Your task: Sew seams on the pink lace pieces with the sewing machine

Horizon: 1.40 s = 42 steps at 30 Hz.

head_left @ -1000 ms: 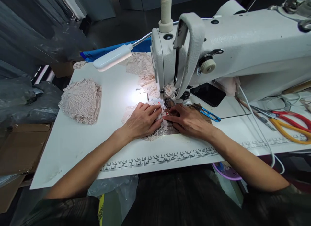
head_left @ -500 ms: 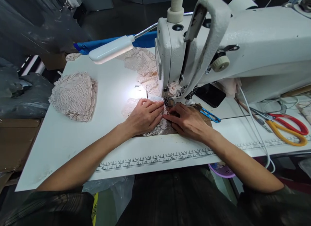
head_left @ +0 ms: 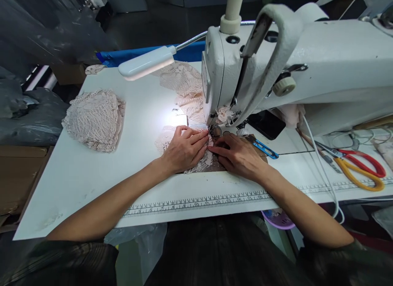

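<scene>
Head-cam view down onto a white bench (head_left: pixel 92 183) w/ an industrial sewing machine (head_left: pixel 307 60) as the landmark. A person sits at it, both bare forearms reaching in toward the needle area.

Left hand (head_left: pixel 184 148) lies flat, palm down, on a pale pink lace piece (head_left: pixel 201 165) just left of the presser foot (head_left: pixel 215 131); fingers spread, tips nearly at the foot. Right hand (head_left: pixel 239 155) lies flat just right of the foot, fingers pointing in at the same spot. Neither hand grasps: each grip is loose and flat, pressing the lace to the bench rather than pinching it. The two hands nearly touch in front of the needle.

The lace sits under and in front of the foot, most of it beneath the left hand. More sewn lace (head_left: pixel 184 85) trails out behind the machine head. A stack of lace pieces (head_left: pixel 95 120) rests well left of the machine. Lamp (head_left: pixel 147 62) on a flex neck lights the needle area.

Right of the foot: blue thread snips (head_left: pixel 264 148), a dark phone (head_left: pixel 267 124), then red and yellow scissors (head_left: pixel 362 167) further right.

Judged step: guiding the lace thru the seam at the needle. Next move likely calls for steady, even feed w/ both palms, edges kept aligned, fingertips clear of the needle.
</scene>
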Motion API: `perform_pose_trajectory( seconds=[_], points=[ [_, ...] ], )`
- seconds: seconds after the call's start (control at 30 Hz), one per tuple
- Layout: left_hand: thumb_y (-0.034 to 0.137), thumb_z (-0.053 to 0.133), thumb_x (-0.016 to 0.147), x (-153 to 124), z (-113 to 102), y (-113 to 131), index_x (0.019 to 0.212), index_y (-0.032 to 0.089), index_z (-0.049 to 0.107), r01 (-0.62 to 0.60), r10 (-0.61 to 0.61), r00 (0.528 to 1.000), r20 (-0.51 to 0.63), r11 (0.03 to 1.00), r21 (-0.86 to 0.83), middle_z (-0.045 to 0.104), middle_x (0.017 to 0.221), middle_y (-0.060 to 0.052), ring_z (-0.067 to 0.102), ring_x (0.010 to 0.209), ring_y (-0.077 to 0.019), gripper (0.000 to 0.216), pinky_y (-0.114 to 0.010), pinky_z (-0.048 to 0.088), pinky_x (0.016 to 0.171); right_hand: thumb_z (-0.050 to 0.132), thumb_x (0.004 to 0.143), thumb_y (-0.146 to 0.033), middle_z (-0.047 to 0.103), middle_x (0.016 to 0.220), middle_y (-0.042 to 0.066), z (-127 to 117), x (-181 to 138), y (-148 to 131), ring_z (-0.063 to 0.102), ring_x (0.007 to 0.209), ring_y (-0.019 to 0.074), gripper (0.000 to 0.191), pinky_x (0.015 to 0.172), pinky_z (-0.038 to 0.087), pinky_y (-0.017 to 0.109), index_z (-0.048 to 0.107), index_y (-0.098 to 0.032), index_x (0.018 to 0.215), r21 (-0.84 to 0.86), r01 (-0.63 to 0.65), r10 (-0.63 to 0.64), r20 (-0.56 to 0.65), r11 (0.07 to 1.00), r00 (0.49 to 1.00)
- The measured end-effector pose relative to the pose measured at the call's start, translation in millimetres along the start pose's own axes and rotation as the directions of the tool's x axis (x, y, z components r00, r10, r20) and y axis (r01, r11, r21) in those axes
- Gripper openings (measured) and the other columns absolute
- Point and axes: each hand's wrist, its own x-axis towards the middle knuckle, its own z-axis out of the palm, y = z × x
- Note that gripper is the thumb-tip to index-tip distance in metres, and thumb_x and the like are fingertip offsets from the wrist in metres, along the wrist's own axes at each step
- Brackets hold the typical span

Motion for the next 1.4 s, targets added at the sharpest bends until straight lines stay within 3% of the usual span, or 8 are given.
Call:
perform_pose_trajectory(
  seconds=[0.23, 0.53, 1.03, 1.23, 1.4],
  points=[
    [0.024, 0.044, 0.098, -1.2, 0.5, 6.6, 0.116, 0.016, 0.065, 0.019, -0.018, 1.0, -0.013, 0.997, 0.076, 0.063, 0.13, -0.009, 0.061, 0.103, -0.0243, 0.029, -0.052, 0.038, 0.1, 0.05, 0.089, -0.017, 0.06, 0.107, 0.011, 2.4, 0.0, 0.6, 0.058, 0.094, 0.0218, 0.03, 0.081, 0.053, 0.039, 0.073, -0.024, 0.108, 0.114, -0.006, 0.017, -0.1, 0.993, 0.995],
    [0.027, 0.039, 0.099, -2.0, -3.2, 9.7, 0.115, 0.016, 0.066, 0.053, -0.055, 0.998, 0.034, 0.996, 0.075, 0.066, 0.125, -0.007, 0.061, 0.104, -0.0249, 0.033, -0.055, 0.036, 0.103, 0.05, 0.088, -0.016, 0.061, 0.107, 0.008, 2.7, -0.6, -2.3, 0.058, 0.098, 0.0212, 0.032, 0.084, 0.054, 0.039, 0.073, -0.026, 0.109, 0.138, -0.051, 0.06, -0.055, 0.989, 0.997],
    [0.03, 0.038, 0.101, 0.5, -6.8, -0.5, 0.119, 0.016, 0.065, -0.034, 0.028, 0.994, 0.106, 0.998, 0.06, 0.062, 0.132, -0.009, 0.061, 0.107, -0.0245, 0.035, -0.065, 0.029, 0.11, 0.052, 0.088, -0.018, 0.061, 0.108, 0.009, 3.2, -0.6, -1.1, 0.058, 0.099, 0.0219, 0.033, 0.084, 0.054, 0.039, 0.072, -0.028, 0.112, 0.134, -0.07, 0.078, -0.055, 0.989, 0.995],
    [0.028, 0.039, 0.1, -0.7, -2.9, 7.3, 0.118, 0.012, 0.065, -0.032, 0.017, 0.997, 0.078, 0.981, 0.193, 0.064, 0.127, -0.012, 0.061, 0.1, -0.025, 0.035, -0.061, 0.036, 0.106, 0.053, 0.088, -0.02, 0.06, 0.109, 0.009, 5.2, -2.0, 0.2, 0.058, 0.1, 0.022, 0.032, 0.085, 0.054, 0.039, 0.072, -0.027, 0.112, 0.138, -0.073, 0.08, -0.044, 0.988, 0.996],
    [0.027, 0.041, 0.099, 0.4, -8.0, 18.9, 0.11, 0.009, 0.067, 0.021, -0.053, 0.991, 0.123, 0.968, 0.248, 0.066, 0.117, -0.015, 0.062, 0.093, -0.025, 0.034, -0.054, 0.038, 0.103, 0.051, 0.087, -0.017, 0.061, 0.105, 0.007, 6.9, -1.4, -1.5, 0.058, 0.096, 0.0201, 0.034, 0.084, 0.055, 0.038, 0.074, -0.028, 0.109, 0.13, -0.064, 0.075, -0.081, 0.989, 0.994]
  ],
)
